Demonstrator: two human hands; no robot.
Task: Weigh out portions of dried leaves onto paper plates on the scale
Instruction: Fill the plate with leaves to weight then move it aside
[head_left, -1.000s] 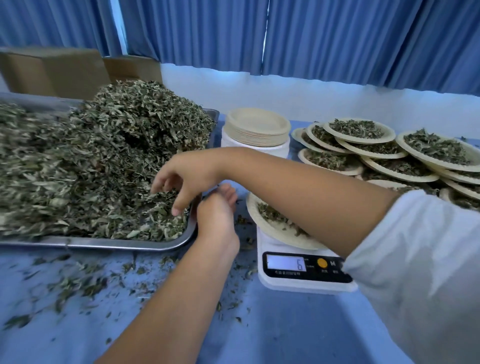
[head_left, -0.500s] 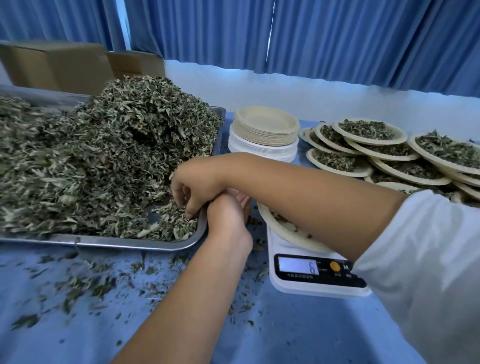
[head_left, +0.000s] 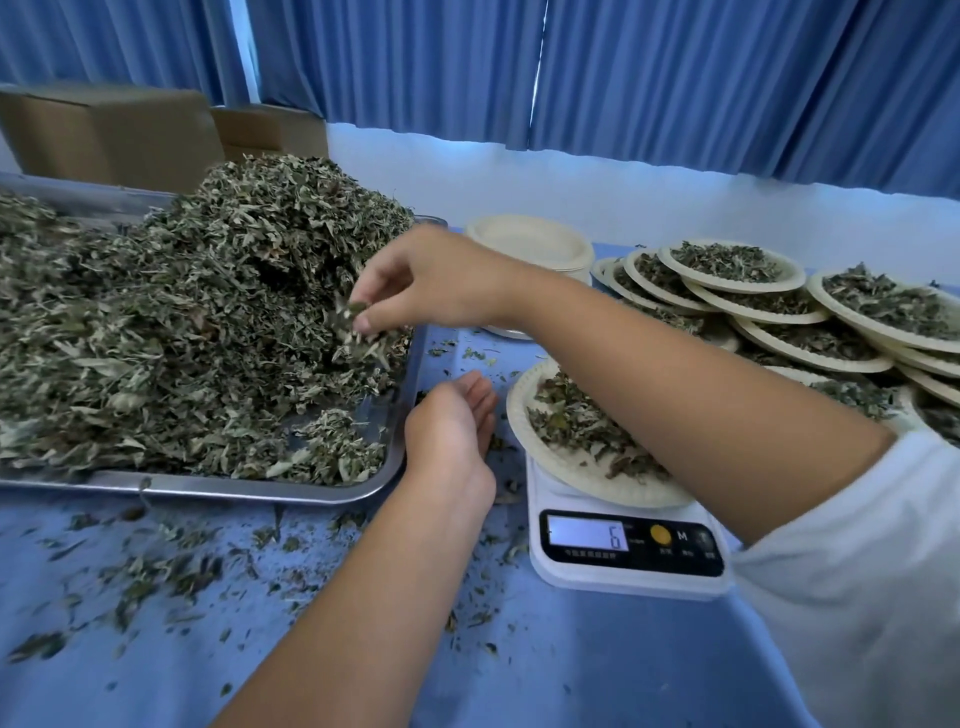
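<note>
Pinch of leaves (head_left: 357, 325) now lifted clear of the tray (head_left: 260, 491), left of the scale (head_left: 628, 569), pinched by right hand (head_left: 431, 283); 0.5 s ago that hand was down among them. Left hand (head_left: 449, 421) cupped loose, nothing seen in it, beside scale. Plate (head_left: 566, 475) on scale: 6, unchanged; top-up likely.

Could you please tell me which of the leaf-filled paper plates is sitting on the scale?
The nearest plate, resting on the white scale that reads 6. The other filled plates lie overlapped on the table to the right, off the scale.
</note>
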